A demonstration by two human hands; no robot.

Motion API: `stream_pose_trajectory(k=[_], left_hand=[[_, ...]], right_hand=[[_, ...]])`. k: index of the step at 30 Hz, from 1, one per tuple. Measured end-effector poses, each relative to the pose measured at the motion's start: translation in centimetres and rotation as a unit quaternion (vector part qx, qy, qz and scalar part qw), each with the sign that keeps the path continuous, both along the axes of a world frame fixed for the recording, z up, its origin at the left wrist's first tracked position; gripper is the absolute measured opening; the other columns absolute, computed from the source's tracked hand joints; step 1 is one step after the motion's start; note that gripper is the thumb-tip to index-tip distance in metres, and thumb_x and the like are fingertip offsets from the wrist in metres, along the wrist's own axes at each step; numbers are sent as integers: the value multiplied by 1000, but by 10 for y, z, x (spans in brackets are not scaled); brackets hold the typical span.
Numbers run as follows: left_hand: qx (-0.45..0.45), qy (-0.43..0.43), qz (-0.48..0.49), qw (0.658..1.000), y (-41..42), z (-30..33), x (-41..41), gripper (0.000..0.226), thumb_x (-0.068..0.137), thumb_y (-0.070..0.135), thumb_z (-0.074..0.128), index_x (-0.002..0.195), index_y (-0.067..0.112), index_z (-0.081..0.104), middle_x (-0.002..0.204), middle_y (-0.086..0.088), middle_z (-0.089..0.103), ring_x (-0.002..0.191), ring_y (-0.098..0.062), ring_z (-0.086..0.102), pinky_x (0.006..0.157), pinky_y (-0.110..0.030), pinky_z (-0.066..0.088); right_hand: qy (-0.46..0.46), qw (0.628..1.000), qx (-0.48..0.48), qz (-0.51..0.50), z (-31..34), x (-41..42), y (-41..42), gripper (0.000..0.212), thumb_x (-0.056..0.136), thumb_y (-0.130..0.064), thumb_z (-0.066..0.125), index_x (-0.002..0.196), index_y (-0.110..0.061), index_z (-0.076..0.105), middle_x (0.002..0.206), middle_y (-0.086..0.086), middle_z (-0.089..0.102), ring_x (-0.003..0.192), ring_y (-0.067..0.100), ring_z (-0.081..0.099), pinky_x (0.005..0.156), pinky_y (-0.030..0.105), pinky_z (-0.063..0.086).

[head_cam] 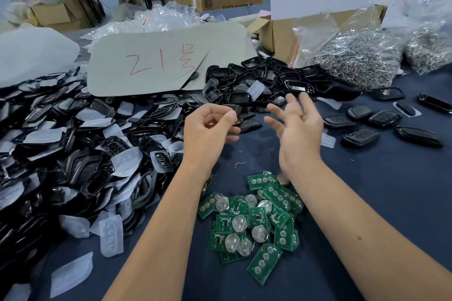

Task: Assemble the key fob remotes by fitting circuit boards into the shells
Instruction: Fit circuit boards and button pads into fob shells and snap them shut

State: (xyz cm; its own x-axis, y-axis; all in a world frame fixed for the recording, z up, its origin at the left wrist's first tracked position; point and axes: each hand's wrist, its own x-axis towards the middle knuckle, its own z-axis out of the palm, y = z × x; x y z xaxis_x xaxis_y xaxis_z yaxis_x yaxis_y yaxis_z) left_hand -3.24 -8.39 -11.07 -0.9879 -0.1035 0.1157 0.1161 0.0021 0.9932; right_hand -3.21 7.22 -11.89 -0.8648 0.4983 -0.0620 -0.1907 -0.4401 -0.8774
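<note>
green circuit boards [254, 222] are heaped at the table's near edge; shells [80, 154] piled left. left hand [208, 129] is curled, apparently empty; right hand [298, 127] splayed. mixed piles could be snagged

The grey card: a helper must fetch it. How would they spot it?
Look past the hands to the far side of the blue table. Between the two piles of black shells lies the grey card. It alone carries red handwriting.

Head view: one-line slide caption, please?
Both hands, left hand curled and right hand open, above green circuit boards, beside piled black shells.
</note>
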Motion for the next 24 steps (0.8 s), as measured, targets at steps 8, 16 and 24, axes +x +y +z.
stream_pose_trajectory(k=[8, 16, 24], left_hand=[[-476, 171, -58, 861, -5, -11, -5, 36, 93, 17, 74, 128, 20, 72, 134, 6, 64, 128, -19, 44, 107, -16, 23], [-444, 152, 24, 883, -10, -9, -4, 25, 89, 17, 73, 113, 19, 74, 110, 4, 68, 112, -20, 53, 96, -20, 32], [-470, 110, 76, 872, -12, -7, -2, 26, 86, 9, 71, 111, 13, 72, 109, -4, 61, 110, -25, 52, 92, -20, 30]], right_hand=[[-56, 954, 288, 51, -6, 0, -3, 27, 102, -4, 54, 111, -19, 74, 104, -9, 74, 75, -5, 70, 76, 26, 59], [-52, 849, 512, 119, 2, 8, -6, 31, 95, -9, 68, 124, -19, 72, 116, -5, 70, 89, 2, 63, 74, -2, 41], [-34, 759, 635, 137, 1, 8, -10, 31, 91, -13, 76, 122, -16, 73, 122, -1, 68, 114, 23, 52, 91, 18, 34]])
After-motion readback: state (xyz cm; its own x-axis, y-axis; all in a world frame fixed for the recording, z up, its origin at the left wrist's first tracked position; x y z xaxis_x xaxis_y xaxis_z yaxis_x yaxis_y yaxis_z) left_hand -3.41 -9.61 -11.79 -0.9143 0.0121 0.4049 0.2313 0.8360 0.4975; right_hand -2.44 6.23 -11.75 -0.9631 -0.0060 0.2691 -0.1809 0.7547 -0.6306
